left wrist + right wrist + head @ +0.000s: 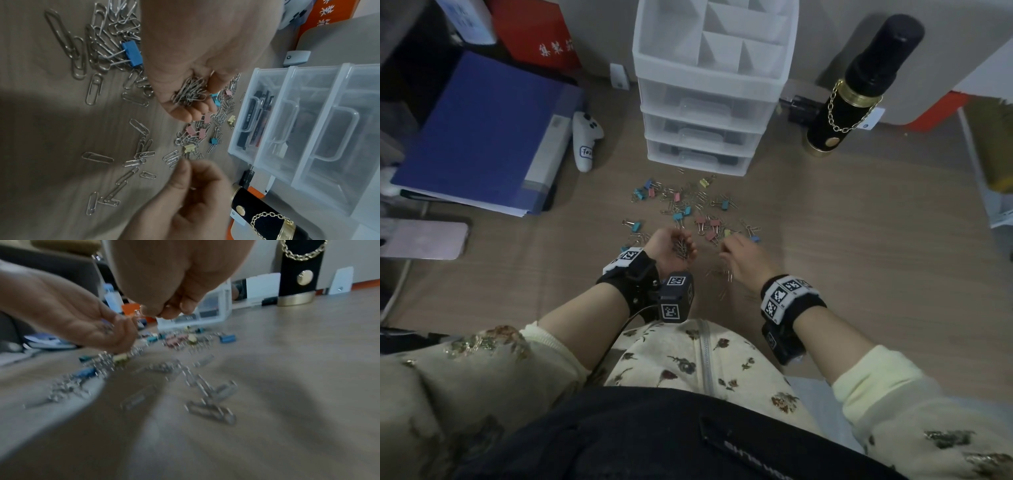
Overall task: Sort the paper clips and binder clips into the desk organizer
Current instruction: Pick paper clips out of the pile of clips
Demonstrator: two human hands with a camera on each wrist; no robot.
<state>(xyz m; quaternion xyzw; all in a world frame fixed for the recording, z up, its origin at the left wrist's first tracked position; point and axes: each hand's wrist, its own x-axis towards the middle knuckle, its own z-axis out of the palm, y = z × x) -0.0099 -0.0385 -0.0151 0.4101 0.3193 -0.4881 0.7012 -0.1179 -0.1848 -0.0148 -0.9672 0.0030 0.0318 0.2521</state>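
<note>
My left hand (671, 245) is turned palm up over the desk, its fingers cupped round a bunch of silver paper clips (190, 92). Just to its right, my right hand (743, 255) hovers with thumb and fingertips pinched on a single paper clip (137, 312), close to the left palm. More paper clips (724, 274) lie loose on the desk under and in front of both hands. Pastel binder clips (681, 205) are scattered among them, farther away. Beyond the pile stands the translucent white desk organizer (705, 85), with three shut drawers and open top compartments.
A blue folder (482, 137) and a white controller (585, 140) lie at the left, with a pink phone (424, 240) nearer me. A black and gold bottle (859, 85) stands right of the organizer. A red box (541, 31) sits at the back left.
</note>
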